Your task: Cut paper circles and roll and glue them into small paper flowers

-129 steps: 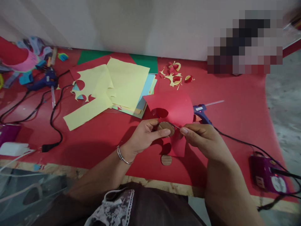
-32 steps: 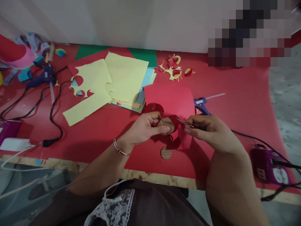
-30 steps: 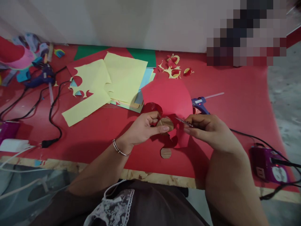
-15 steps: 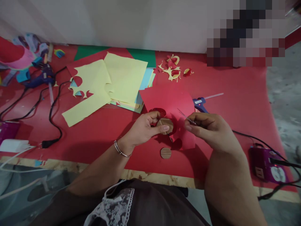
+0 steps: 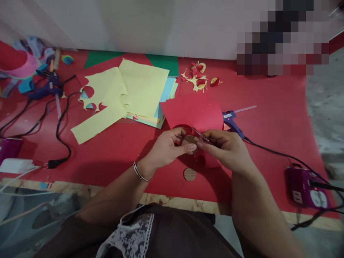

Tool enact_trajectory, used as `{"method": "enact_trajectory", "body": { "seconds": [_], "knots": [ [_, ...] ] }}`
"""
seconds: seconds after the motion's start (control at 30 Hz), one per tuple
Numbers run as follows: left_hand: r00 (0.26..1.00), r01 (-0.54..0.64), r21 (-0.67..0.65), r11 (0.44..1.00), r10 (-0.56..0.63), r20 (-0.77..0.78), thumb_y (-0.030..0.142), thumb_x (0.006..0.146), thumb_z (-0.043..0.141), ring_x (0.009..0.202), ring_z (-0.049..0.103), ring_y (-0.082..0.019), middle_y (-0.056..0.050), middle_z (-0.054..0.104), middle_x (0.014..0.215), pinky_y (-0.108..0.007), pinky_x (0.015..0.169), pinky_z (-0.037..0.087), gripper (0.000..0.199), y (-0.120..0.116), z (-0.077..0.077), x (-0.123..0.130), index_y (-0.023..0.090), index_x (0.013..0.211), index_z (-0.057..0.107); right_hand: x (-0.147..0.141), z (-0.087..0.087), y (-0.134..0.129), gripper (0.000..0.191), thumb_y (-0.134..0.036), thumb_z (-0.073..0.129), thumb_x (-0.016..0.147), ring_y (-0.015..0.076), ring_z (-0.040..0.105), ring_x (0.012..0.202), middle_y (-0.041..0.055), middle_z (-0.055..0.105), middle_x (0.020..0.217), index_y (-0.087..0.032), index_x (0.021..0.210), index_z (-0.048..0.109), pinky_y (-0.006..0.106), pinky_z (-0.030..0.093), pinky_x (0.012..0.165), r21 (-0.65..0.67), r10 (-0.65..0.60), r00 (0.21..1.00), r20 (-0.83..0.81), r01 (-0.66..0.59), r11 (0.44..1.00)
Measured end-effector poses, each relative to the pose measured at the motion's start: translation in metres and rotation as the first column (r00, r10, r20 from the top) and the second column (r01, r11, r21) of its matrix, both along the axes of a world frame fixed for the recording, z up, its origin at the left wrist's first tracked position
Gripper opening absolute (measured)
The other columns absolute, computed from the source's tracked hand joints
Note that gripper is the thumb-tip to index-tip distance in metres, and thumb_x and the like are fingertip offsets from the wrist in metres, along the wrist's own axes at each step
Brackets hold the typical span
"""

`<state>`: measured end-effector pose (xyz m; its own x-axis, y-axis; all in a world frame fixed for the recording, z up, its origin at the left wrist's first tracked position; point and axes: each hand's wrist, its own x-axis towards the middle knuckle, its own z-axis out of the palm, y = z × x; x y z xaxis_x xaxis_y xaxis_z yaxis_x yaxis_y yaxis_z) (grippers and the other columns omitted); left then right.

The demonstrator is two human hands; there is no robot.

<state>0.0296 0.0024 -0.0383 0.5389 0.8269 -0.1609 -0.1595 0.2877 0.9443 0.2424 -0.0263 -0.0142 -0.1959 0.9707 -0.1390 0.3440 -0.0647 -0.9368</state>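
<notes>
My left hand (image 5: pixel 168 147) is closed, with its thumb pressing a round brown wood-look disc (image 5: pixel 190 140) against a sheet of red paper (image 5: pixel 197 111). Round cut-outs mark the lower part of that sheet. In my right hand (image 5: pixel 228 148) is a slim metal tool that looks like small scissors (image 5: pixel 198 132); its handles are hidden by my fingers. The tool's pointed end lies over the paper's cut edge, just above the disc, and my right thumb is close to the disc. A second brown disc (image 5: pixel 190 174) lies flat on the red tabletop below my hands.
Yellow paper sheets (image 5: pixel 145 89) lie in a pile at centre left. Paper scraps (image 5: pixel 199 80) are behind the red sheet. A blue glue gun (image 5: pixel 232 123) with its cord is at right, another glue gun (image 5: pixel 49 87) at left. A purple power box (image 5: pixel 306 188) stands at the right edge.
My right hand has moved left with the scissors-like tool, from apart to right beside the disc and my left hand. The left hand keeps its hold and has hardly moved.
</notes>
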Motion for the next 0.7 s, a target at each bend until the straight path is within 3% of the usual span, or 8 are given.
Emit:
{"method": "enact_trajectory", "body": {
  "seconds": [0.17,0.33,0.57,0.7],
  "knots": [
    [0.979,-0.161,-0.179,0.971,0.18,0.092,0.04,0.07,0.1,0.071,0.067,-0.011,0.001,0.073,0.077,-0.027,0.076,0.055,0.041,-0.01,-0.006,0.009,0.017,0.093,0.074,-0.002,-0.002,0.0,0.027,-0.045,0.08,0.09,0.0141,0.059,0.063,0.002,0.071,0.072,-0.019,0.084,0.077,0.027,0.043,0.059,0.037,-0.069,0.995,-0.073,0.072,0.997],
    [0.942,-0.208,-0.314,0.926,0.275,0.19,0.04,0.069,0.1,0.086,0.07,-0.015,-0.004,0.079,0.089,-0.032,0.091,0.055,0.035,-0.022,-0.009,0.023,0.016,0.084,0.079,-0.005,-0.003,0.0,0.031,-0.047,0.081,0.09,0.0119,0.05,0.06,-0.0009,0.062,0.066,-0.019,0.078,0.072,0.026,0.038,0.056,0.097,-0.123,0.99,-0.074,0.13,0.987],
    [0.87,-0.468,-0.172,0.867,0.486,0.081,0.039,0.076,0.095,0.079,0.065,-0.013,0.0,0.074,0.083,-0.027,0.08,0.054,0.029,-0.022,-0.016,0.019,0.017,0.08,0.076,0.0,-0.001,0.0,0.054,-0.073,0.075,0.089,0.0132,0.047,0.063,0.0016,0.06,0.068,-0.019,0.08,0.072,0.028,0.034,0.055,0.075,-0.094,0.995,0.039,0.091,0.993],
    [0.851,-0.522,-0.076,0.85,0.525,0.022,0.04,0.079,0.093,0.076,0.061,-0.014,0.001,0.069,0.079,-0.027,0.074,0.053,0.03,-0.019,-0.014,0.014,0.017,0.079,0.073,0.002,0.007,0.002,0.058,-0.075,0.068,0.093,0.0118,0.042,0.059,-0.0004,0.054,0.064,-0.019,0.079,0.073,0.029,0.032,0.055,0.058,-0.02,0.997,0.08,0.015,0.998]
  ]
}}
